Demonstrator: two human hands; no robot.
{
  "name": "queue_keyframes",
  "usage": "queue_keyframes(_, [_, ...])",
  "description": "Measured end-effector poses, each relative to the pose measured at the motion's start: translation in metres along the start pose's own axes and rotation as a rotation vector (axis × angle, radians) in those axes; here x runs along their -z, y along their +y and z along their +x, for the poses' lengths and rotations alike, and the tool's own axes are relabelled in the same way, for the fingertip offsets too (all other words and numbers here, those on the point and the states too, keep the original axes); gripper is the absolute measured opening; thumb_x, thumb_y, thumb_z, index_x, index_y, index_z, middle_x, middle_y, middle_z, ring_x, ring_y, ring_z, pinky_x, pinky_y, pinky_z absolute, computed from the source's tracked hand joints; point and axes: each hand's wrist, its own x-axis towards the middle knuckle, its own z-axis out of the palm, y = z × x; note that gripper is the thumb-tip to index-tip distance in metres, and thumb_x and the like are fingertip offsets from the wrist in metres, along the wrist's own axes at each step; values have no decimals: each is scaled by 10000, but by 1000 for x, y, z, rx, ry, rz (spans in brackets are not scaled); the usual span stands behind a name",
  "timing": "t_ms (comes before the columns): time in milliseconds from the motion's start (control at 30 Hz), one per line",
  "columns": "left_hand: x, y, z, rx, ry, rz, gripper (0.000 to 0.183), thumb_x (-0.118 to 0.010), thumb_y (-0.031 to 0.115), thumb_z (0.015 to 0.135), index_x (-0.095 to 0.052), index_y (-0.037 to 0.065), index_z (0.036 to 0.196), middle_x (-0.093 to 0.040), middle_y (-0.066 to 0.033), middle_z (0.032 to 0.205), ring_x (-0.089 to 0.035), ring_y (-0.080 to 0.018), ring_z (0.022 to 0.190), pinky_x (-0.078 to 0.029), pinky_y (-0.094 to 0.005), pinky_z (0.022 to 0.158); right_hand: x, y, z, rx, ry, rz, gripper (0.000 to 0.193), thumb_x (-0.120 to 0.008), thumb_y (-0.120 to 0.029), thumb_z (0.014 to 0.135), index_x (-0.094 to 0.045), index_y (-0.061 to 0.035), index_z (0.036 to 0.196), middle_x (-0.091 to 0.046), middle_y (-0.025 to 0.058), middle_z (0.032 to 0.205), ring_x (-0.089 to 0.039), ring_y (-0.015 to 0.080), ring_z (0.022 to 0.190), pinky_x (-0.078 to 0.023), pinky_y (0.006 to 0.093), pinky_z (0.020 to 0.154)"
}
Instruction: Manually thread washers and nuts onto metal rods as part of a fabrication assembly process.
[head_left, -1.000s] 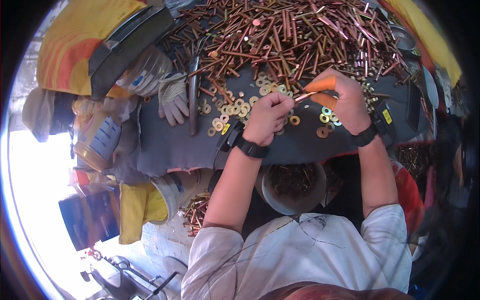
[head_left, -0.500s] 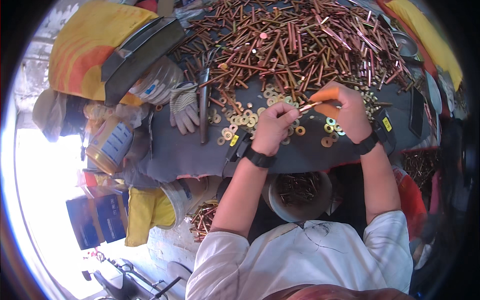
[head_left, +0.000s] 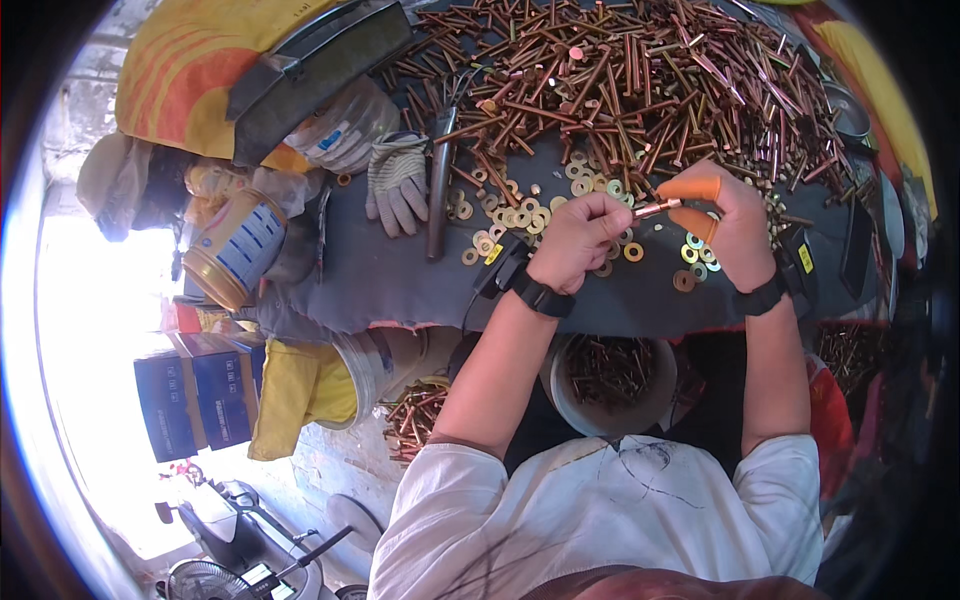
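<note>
A coppery bolt (head_left: 656, 209) spans the gap between my two hands above the table. My left hand (head_left: 578, 245) is closed, its thumb and forefinger pinching the bolt's left end. Orange covers sit on the thumb and forefinger of my right hand (head_left: 738, 215), which closes on the right end. Brass-coloured washers (head_left: 526, 216) lie scattered left of and below my left hand, with a few more under my right. Beyond both hands spreads a big heap of long coppery bolts (head_left: 620, 95). Small nuts (head_left: 776, 210) lie right of my right hand.
A striped work glove (head_left: 398, 187) and a dark metal bar (head_left: 438, 190) lie on the dark-covered table (head_left: 385, 280). Black trays, a tilted jar (head_left: 232, 255) and plastic tubs crowd the left. Below the table edge stand a bucket (head_left: 662, 395) of bolts and a blue box (head_left: 190, 395).
The whole view has shifted, so the table things appear farther right and slightly higher. My fingers have moved a little, and more of the bolt shows between them.
</note>
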Motion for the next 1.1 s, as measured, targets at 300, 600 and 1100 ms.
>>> queue_keyframes(300, [-7, -3, 1, -294, 284, 304, 86, -648, 53, 814, -634, -8, 872, -576, 15, 790, -503, -65, 714, -412, -207, 660, -12, 11, 0, -233, 139, 172, 208, -704, -136, 803, -627, -8, 948, -624, 29, 761, -569, 60, 639, -458, 198, 591])
queue_keyframes(600, [-13, -5, 2, -268, 253, 209, 130, -662, 134, 846, -611, 40, 919, -484, 75, 664, -336, 10, 483, -232, -150, 411, 2, 19, -4, -347, 76, 300, 138, -691, -106, 813, -630, -18, 901, -621, 2, 780, -577, 59, 711, -465, 191, 668])
queue_keyframes(1100, [-13, -6, -1, -187, 182, 128, 110, -643, 128, 861, -598, 43, 915, -495, 63, 666, -327, 0, 465, -231, -158, 406, 7, 22, -5, -369, -49, 178, 269, -726, -144, 777, -632, -48, 1011, -637, 27, 953, -584, 80, 852, -467, 233, 753])
